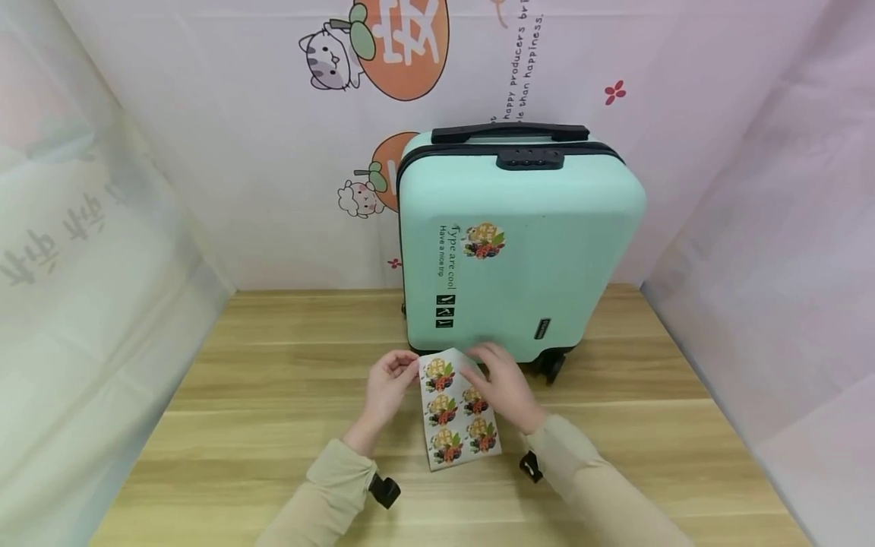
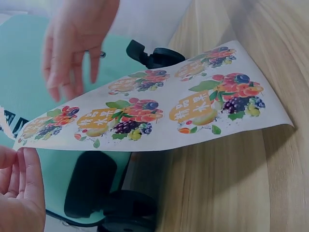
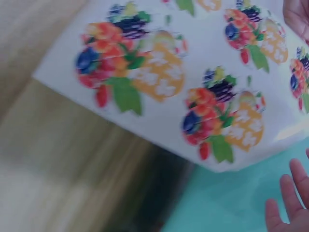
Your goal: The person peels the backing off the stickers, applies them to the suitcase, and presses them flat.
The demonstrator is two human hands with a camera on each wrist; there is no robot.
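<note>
A white sheet of fruit stickers (image 1: pixel 456 437) stands tilted over the wooden table, in front of a mint-green suitcase (image 1: pixel 533 273). My left hand (image 1: pixel 388 386) pinches the sheet's upper left corner between thumb and fingers. Beside the upper right part of the sheet is my right hand (image 1: pixel 504 389), its fingers extended. In the left wrist view that right hand (image 2: pixel 79 46) hangs over the sheet's far edge with loose fingers and nothing in them. Several printed fruit clusters (image 3: pixel 224 116) fill the right wrist view. One matching sticker (image 1: pixel 484 241) is on the suitcase front.
The suitcase stands upright at the back of the wooden table (image 1: pixel 273 425), near a printed cloth backdrop (image 1: pixel 260 152). Black wheels (image 1: pixel 549 365) show at its base. White cloth hangs along both sides. Each wrist carries a black strap (image 1: pixel 384 491).
</note>
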